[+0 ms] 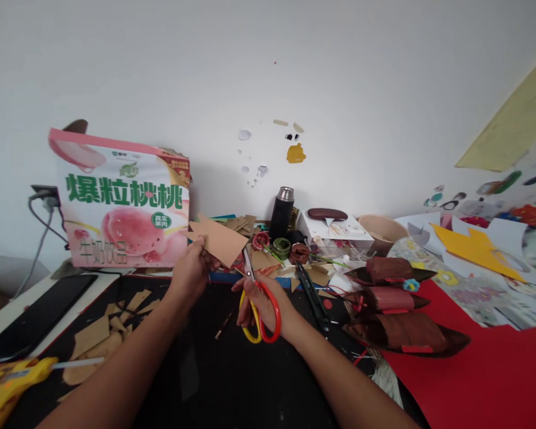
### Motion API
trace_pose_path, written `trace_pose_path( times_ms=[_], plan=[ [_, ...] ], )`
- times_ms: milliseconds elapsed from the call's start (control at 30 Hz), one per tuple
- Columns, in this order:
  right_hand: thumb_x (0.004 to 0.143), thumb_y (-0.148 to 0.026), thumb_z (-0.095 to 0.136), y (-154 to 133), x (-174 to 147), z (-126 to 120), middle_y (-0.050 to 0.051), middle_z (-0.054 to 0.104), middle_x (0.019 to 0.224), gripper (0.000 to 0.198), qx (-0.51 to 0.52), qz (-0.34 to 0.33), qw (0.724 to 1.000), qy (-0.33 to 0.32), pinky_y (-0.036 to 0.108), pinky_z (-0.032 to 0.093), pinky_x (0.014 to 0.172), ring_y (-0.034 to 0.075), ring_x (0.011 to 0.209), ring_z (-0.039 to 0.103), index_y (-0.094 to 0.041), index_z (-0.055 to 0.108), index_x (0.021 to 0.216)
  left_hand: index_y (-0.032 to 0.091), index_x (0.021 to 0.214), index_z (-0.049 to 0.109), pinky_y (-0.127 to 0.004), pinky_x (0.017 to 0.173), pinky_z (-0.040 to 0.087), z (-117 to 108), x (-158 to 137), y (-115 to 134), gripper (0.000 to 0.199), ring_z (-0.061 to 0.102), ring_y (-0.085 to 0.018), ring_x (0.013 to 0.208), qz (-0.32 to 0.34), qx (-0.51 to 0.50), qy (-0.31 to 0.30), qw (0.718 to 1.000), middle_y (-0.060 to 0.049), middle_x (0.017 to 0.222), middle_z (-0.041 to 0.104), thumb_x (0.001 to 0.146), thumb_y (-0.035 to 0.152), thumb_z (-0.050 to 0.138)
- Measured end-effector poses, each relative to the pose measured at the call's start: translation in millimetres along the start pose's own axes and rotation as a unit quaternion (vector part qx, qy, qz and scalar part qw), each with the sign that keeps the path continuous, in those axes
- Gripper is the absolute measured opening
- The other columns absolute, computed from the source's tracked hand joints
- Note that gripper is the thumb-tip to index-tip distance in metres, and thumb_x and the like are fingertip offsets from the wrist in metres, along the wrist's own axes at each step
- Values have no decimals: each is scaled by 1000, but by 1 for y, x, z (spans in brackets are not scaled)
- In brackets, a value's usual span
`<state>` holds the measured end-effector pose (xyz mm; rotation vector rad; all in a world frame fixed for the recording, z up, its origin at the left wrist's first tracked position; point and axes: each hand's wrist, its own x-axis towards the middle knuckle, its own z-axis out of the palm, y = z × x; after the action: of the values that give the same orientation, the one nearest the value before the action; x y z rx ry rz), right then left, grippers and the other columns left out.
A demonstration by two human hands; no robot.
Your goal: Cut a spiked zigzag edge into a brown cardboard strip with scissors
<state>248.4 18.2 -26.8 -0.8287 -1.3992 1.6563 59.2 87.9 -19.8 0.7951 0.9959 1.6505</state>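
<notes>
My left hand (192, 265) pinches a piece of brown cardboard (223, 239) by its lower left edge, holding it up above the dark table. The cardboard has angular, cut-looking edges. In my right hand (268, 304) are scissors (249, 266) with one yellow and one red handle loop. Their blades point upward beside the right edge of the cardboard; whether they touch it I cannot tell. Just right of the scissors lies a black utility knife (311, 296). Behind my hands stand small open paint pots, among them a green one (281, 246) and a brown one (299, 252).
Cardboard scraps (92, 336) lie left, near a yellow glue gun (20, 387) and a black phone (40, 313). A pink-and-white drink carton (125, 205) and a black flask (282, 213) stand behind. Brown boat-shaped crafts (406, 332) rest beside red paper (486, 375).
</notes>
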Motion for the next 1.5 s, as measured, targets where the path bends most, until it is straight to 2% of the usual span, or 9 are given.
trace_pose_path(
  times_ms=[133, 267, 467, 667, 800, 900, 1000, 1233, 1500],
  plan=[
    [72, -96, 59, -2, -1, 1, 3, 71, 57, 88, 12, 17, 1000, -20, 22, 49, 46, 18, 46, 66, -16, 65, 108, 23, 78, 52, -26, 44, 38, 0, -4, 4, 33, 51, -13, 42, 32, 19, -2, 999, 6, 51, 52, 88, 48, 71],
    [68, -97, 61, -3, -2, 2, 4, 73, 60, 92, 20, 33, 999, -30, 22, 49, 46, 18, 47, 67, -16, 64, 110, 23, 80, 55, -26, 44, 39, 5, -11, 12, 33, 51, -13, 44, 48, 62, 1, 997, 5, 55, 57, 89, 51, 71],
    [73, -95, 60, 3, 0, 0, 3, 72, 61, 88, -9, 67, 998, -14, 21, 47, 40, 18, 41, 65, -16, 59, 112, 23, 72, 51, -24, 38, 35, 11, -19, 19, 40, 47, -13, 37, 58, 138, -1, 989, 4, 48, 53, 91, 56, 65],
    [74, -97, 56, 8, 3, -2, 3, 70, 60, 91, -36, 68, 997, -7, 22, 47, 40, 19, 43, 66, -15, 58, 115, 22, 75, 53, -22, 35, 35, 15, -24, 15, 45, 47, -12, 37, 52, 172, -42, 983, 6, 48, 52, 86, 64, 65],
    [74, -96, 59, 6, 2, 1, 2, 70, 64, 92, -43, 70, 997, -2, 24, 47, 42, 18, 45, 65, -15, 59, 117, 21, 79, 56, -22, 39, 41, 18, -29, 17, 48, 52, -12, 41, 41, 173, -113, 978, 3, 54, 60, 80, 66, 73],
    [75, -93, 62, 7, 1, 2, 0, 68, 66, 92, -49, 57, 997, -5, 24, 48, 44, 17, 46, 64, -16, 56, 125, 21, 76, 56, -22, 39, 41, 21, -34, 20, 53, 52, -12, 41, 35, 185, -144, 971, 3, 53, 60, 76, 70, 75],
    [75, -93, 62, 11, 1, 1, -1, 69, 65, 89, -54, 67, 996, -17, 24, 47, 44, 17, 46, 64, -17, 55, 119, 20, 75, 57, -23, 40, 43, 25, -39, 25, 54, 52, -12, 42, 51, 182, -123, 974, 3, 53, 60, 78, 72, 74],
    [74, -94, 61, 17, 1, -1, 0, 69, 62, 82, -63, 71, 994, -48, 23, 47, 45, 18, 47, 66, -20, 52, 107, 21, 80, 58, -23, 39, 43, 29, -48, 36, 44, 52, -13, 42, 155, 172, -83, 969, 5, 54, 56, 87, 62, 71],
    [74, -90, 68, 10, -3, 0, 2, 70, 70, 86, -53, 56, 995, -69, 25, 49, 52, 17, 55, 69, -16, 58, 117, 23, 78, 53, -22, 39, 39, 8, -17, 24, 36, 48, -11, 39, 124, 77, -3, 989, 6, 53, 54, 90, 51, 71]
  ],
)
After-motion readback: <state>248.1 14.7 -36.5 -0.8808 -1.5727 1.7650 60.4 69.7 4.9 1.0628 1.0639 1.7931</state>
